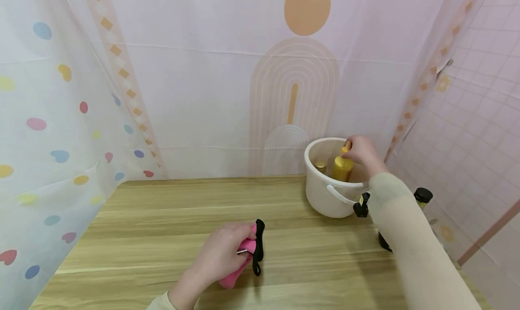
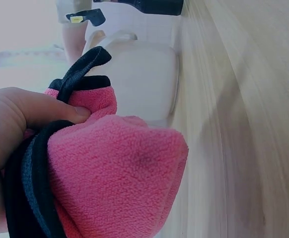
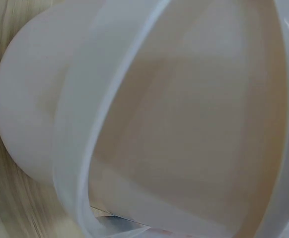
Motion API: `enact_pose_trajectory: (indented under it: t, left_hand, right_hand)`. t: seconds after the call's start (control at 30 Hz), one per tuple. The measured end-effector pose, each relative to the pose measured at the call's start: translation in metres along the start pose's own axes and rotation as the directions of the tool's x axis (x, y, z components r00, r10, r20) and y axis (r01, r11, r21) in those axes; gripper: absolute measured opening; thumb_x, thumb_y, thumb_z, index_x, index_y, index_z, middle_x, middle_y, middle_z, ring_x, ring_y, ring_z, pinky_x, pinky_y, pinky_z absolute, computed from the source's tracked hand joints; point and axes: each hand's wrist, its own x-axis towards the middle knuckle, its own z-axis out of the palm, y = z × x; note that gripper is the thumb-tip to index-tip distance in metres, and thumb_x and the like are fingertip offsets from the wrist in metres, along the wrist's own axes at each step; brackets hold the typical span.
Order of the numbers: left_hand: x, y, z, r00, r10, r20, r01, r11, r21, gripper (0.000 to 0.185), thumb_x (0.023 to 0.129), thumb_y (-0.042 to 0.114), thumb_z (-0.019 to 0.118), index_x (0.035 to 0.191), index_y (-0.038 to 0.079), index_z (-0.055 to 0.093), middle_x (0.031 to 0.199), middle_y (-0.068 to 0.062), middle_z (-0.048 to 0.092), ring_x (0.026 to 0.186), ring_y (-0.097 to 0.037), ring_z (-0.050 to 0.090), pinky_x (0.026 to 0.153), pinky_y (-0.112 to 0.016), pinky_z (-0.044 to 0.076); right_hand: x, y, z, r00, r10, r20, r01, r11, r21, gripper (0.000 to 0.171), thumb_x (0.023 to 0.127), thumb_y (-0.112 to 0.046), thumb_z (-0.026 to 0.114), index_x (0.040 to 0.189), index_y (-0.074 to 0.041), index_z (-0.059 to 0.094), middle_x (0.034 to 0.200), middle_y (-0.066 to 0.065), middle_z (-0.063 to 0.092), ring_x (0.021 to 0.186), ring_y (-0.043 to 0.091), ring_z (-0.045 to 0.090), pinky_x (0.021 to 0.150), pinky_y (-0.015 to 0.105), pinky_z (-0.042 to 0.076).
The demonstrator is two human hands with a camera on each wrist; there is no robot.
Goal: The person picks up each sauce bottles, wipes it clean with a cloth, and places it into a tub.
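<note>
My left hand grips a bunched pink cloth with black edging and a black hanging loop, held just over the wooden table. At the back right, my right hand reaches over the rim of a white bucket. Its fingers pinch the top of a yellow bottle that stands inside. Beside that bottle, a smaller container with a gold-coloured lid sits in the bucket. The right wrist view is filled by the bucket's wall and rim; the bottle is out of sight there.
To the right, a bottle with a black cap stands partly hidden behind my right forearm. The bucket's white handle hangs down its front. Patterned curtains border the wooden table at the back and sides.
</note>
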Motion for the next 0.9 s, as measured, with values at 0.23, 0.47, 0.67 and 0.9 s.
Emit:
enact_pose_trajectory:
  t: [0.23,0.47,0.67,0.9]
  left_hand:
    - [0.0,0.001,0.0,1.0,-0.004,0.008,0.004,1.0,-0.002,0.038,0.06,0.001,0.081,0.086,0.021,0.063,0.089,0.014,0.064,0.087,-0.014,0.063,0.075,-0.036,0.052]
    - [0.001,0.001,0.002,1.0,0.008,0.019,-0.008,1.0,-0.005,0.038,0.06,-0.002,0.079,0.088,0.019,0.063,0.085,0.014,0.063,0.084,-0.013,0.062,0.074,-0.035,0.051]
    - [0.002,0.001,0.003,1.0,0.011,0.024,-0.011,1.0,0.001,0.038,0.059,-0.001,0.079,0.088,0.019,0.063,0.085,0.015,0.062,0.084,-0.013,0.062,0.075,-0.036,0.051]
    - [0.003,0.002,0.002,1.0,0.02,0.016,-0.02,1.0,0.005,0.038,0.059,0.0,0.079,0.088,0.019,0.063,0.086,0.013,0.064,0.082,-0.013,0.062,0.073,-0.035,0.051]
  right_hand:
    - [0.002,-0.003,0.0,0.999,0.028,0.033,-0.026,0.998,-0.049,0.019,0.087,-0.003,0.06,0.102,0.008,0.063,0.099,0.022,0.063,0.092,0.037,0.054,0.086,0.048,0.045]
    - [0.006,-0.006,0.004,0.998,0.04,0.038,-0.037,0.997,-0.069,0.015,0.09,0.002,0.055,0.101,0.006,0.065,0.102,0.022,0.063,0.094,0.036,0.054,0.086,0.047,0.046]
    - [0.006,-0.004,0.004,0.998,0.033,0.046,-0.03,0.997,-0.066,0.019,0.092,-0.001,0.055,0.107,0.007,0.064,0.107,0.024,0.063,0.097,0.037,0.054,0.089,0.048,0.046]
    - [0.003,-0.015,-0.005,0.999,-0.011,0.049,0.014,0.999,-0.05,0.031,0.095,-0.013,0.058,0.115,0.009,0.062,0.115,0.027,0.062,0.102,0.04,0.057,0.093,0.051,0.045]
